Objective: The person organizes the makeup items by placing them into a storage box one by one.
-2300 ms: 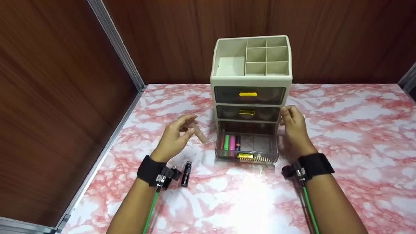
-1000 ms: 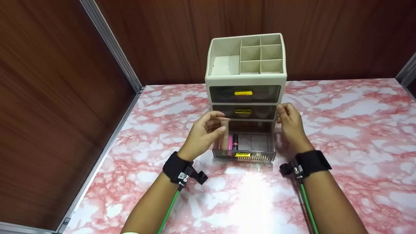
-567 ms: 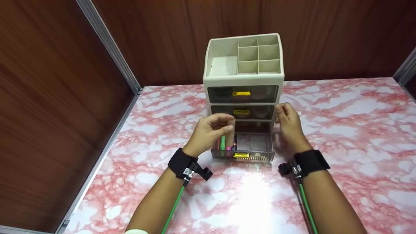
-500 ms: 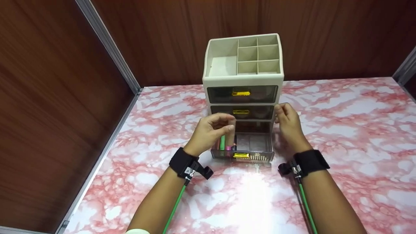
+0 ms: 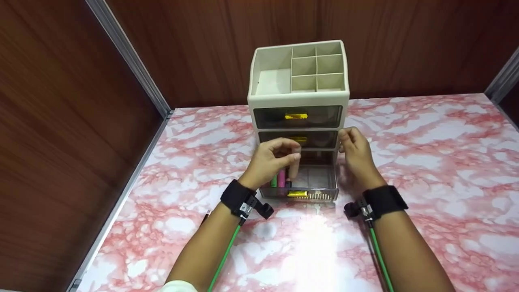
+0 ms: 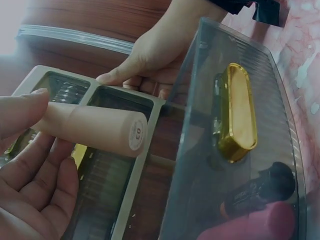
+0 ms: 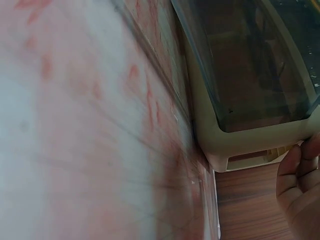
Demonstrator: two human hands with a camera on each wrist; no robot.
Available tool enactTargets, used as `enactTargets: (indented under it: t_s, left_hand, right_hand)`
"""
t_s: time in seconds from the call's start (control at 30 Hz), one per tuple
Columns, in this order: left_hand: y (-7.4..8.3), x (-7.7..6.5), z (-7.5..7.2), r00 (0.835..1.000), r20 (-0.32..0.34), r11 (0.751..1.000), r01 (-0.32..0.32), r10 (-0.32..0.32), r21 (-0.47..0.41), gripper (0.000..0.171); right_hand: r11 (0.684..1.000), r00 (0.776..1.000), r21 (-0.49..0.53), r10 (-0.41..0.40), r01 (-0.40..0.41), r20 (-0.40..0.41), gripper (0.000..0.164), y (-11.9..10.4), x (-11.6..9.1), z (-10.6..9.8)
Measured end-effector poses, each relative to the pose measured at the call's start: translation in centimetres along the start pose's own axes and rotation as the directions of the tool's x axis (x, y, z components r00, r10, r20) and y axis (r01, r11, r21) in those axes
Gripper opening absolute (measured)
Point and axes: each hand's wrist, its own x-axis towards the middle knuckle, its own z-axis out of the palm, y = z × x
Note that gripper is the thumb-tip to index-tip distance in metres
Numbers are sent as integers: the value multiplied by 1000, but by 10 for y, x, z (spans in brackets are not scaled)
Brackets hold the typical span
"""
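Observation:
A beige lipstick tube [image 6: 95,127] marked 03 on its end is pinched between the thumb and fingers of my left hand [image 5: 267,162]. It hangs at a slant above the open bottom drawer [image 5: 322,177] of a cream drawer organizer [image 5: 300,98]. In that drawer's left part lie a green tube [image 5: 274,181], a pink tube [image 5: 281,178] and a black tube [image 5: 288,183], side by side. My right hand [image 5: 359,154] grips the organizer's right side edge, thumb in front and fingers curled behind.
The upper two drawers with gold handles [image 5: 296,116] are closed. Divided compartments [image 5: 316,75] form the organizer's top. A dark item [image 5: 205,217] on the marbled table [image 5: 425,162] is mostly hidden by my left forearm. Brown panels [image 5: 202,52] stand behind and at left.
My left hand has brought the beige lipstick tube rightward from beside the organizer to over the open drawer, most recently shifting past the pink tube. My right hand keeps its grip.

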Motion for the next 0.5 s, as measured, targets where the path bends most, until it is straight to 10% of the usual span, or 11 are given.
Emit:
enactTargets:
  t_s: [0.5]
  left_hand:
    - [-42,6,14,989,61,974,118,-133,195,18]
  right_hand:
    - [994,998,95,53,-55,25,42,27,8,-1]
